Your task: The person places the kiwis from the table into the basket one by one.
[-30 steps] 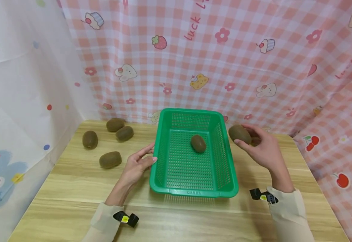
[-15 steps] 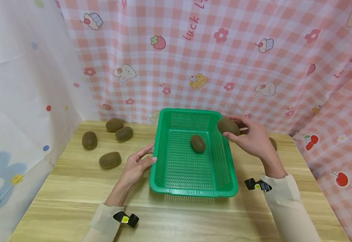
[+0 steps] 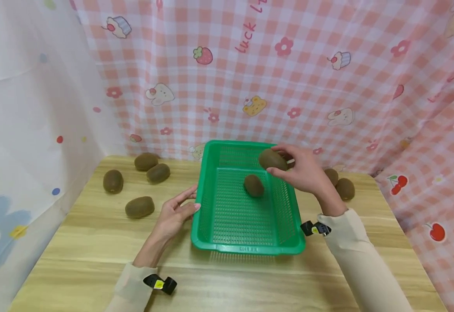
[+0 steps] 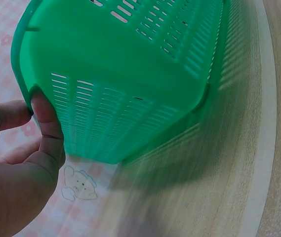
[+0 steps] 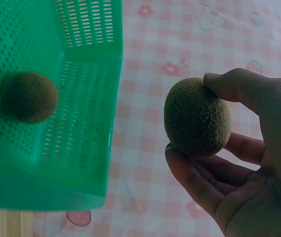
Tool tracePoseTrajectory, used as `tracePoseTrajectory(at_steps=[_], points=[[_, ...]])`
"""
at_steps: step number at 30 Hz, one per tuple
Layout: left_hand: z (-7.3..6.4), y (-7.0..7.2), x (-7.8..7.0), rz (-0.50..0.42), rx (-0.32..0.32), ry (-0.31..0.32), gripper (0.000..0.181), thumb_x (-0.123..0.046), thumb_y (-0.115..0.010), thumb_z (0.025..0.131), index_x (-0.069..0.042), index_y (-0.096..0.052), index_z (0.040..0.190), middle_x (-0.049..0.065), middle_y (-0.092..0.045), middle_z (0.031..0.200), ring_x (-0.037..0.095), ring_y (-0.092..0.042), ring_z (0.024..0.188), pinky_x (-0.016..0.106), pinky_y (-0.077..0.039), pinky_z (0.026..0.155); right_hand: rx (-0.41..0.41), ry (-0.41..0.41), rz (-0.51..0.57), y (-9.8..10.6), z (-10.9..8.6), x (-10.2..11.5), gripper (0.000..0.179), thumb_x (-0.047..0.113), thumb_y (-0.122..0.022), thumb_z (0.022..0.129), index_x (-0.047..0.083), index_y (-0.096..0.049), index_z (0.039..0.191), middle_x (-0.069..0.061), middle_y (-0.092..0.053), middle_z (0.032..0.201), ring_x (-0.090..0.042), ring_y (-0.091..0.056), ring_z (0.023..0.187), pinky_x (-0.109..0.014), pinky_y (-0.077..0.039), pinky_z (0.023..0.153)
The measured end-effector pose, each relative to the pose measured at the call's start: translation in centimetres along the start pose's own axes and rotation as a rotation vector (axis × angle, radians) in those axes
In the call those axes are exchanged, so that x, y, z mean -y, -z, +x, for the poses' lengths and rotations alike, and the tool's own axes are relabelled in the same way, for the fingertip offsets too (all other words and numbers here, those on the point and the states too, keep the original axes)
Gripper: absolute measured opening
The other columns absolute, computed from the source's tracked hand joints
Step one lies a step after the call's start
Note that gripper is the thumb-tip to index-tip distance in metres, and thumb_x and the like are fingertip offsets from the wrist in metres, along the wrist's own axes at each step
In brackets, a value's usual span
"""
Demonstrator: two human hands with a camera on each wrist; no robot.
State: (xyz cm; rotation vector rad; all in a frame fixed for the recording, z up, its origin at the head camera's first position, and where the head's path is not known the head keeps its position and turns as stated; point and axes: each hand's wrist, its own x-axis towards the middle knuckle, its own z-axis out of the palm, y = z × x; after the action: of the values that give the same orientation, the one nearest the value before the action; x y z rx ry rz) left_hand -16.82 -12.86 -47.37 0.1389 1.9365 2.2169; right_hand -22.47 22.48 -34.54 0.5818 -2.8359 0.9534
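Note:
A green plastic basket (image 3: 246,249) with slotted walls stands in the middle of the head view. My left hand (image 3: 174,216) pinches its left rim between thumb and fingers; the left wrist view shows the thumb and a finger on either side of that rim. One kiwi (image 3: 254,186) lies on the basket floor. Over the basket's back right part, my right hand (image 3: 301,171) holds another kiwi (image 3: 272,160) between thumb and fingertips. In the right wrist view, the held kiwi (image 5: 197,117) shows its fuzzy brown skin, gripped from the side.
Several loose kiwis (image 3: 139,207) lie on the wooden table (image 3: 94,260) left of the basket. Two more kiwis (image 3: 345,189) sit at the right, behind the right forearm. A checked curtain (image 3: 227,86) hangs along the table's back edge.
My right hand has carried its kiwi leftward from beside the basket to above it, uncovering two kiwis at the right. My left hand keeps its hold on the rim.

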Motion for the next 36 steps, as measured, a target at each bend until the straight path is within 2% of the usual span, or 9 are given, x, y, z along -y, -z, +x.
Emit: tracePoseTrajectory(at_steps=[4, 12, 15, 24, 31, 36], points=[[-0.4, 0.4, 0.0, 0.019, -0.012, 0.006, 0.058, -0.005, -0.066, 0.098, -0.012, -0.048, 0.154, 0.016, -0.053, 0.136, 0.001, -0.067, 0.088, 0.020, -0.056, 0.074, 0.037, 0.053, -0.015, -1.3, 0.9, 0.5, 0.056, 0.036, -0.079, 0.091, 0.012, -0.062, 0.139, -0.009, -0.070, 0.122, -0.028, -0.068, 0.105, -0.047, -0.058, 0.085], [-0.2, 0.1, -0.1, 0.013, -0.004, 0.004, 0.058, -0.006, -0.066, 0.099, -0.012, -0.048, 0.154, 0.016, -0.052, 0.137, 0.002, -0.068, 0.090, 0.020, -0.057, 0.075, 0.103, 0.045, -0.018, -2.5, 1.7, 1.4, 0.056, 0.033, -0.079, 0.091, 0.014, -0.062, 0.140, -0.007, -0.069, 0.121, -0.025, -0.067, 0.104, -0.044, -0.057, 0.084], [-0.1, -0.1, -0.2, 0.006, -0.006, 0.004, 0.058, -0.004, -0.065, 0.098, -0.011, -0.048, 0.154, 0.015, -0.052, 0.136, 0.002, -0.067, 0.089, 0.020, -0.057, 0.074, 0.112, 0.046, -0.034, -2.9, 1.9, 1.5, 0.055, 0.034, -0.079, 0.090, 0.014, -0.062, 0.139, -0.007, -0.070, 0.119, -0.024, -0.066, 0.103, -0.045, -0.054, 0.088], [-0.2, -0.1, -0.2, -0.005, 0.003, 0.003, 0.058, -0.003, -0.065, 0.099, -0.011, -0.048, 0.154, 0.015, -0.052, 0.136, 0.002, -0.067, 0.087, 0.020, -0.057, 0.074, 0.178, 0.032, -0.020, -4.6, 2.5, 1.7, 0.054, 0.035, -0.078, 0.090, 0.016, -0.062, 0.139, -0.005, -0.069, 0.117, -0.021, -0.066, 0.098, -0.036, -0.058, 0.077], [-0.1, -0.1, -0.2, -0.006, 0.000, -0.003, 0.059, -0.004, -0.065, 0.098, -0.010, -0.048, 0.154, 0.015, -0.052, 0.136, 0.002, -0.067, 0.088, 0.020, -0.056, 0.074, 0.219, 0.024, -0.021, -5.3, 2.4, 1.9, 0.054, 0.035, -0.076, 0.092, 0.016, -0.060, 0.141, -0.005, -0.068, 0.122, -0.021, -0.066, 0.103, -0.039, -0.058, 0.082], [-0.1, -0.2, -0.1, -0.010, -0.012, 0.004, 0.058, -0.002, -0.065, 0.098, -0.009, -0.048, 0.153, 0.012, -0.054, 0.132, 0.002, -0.066, 0.087, 0.019, -0.056, 0.072, 0.224, 0.019, 0.017, -5.5, 2.3, 1.8, 0.049, 0.029, -0.075, 0.095, 0.013, -0.061, 0.139, -0.009, -0.068, 0.129, -0.028, -0.069, 0.110, -0.041, -0.060, 0.088]])
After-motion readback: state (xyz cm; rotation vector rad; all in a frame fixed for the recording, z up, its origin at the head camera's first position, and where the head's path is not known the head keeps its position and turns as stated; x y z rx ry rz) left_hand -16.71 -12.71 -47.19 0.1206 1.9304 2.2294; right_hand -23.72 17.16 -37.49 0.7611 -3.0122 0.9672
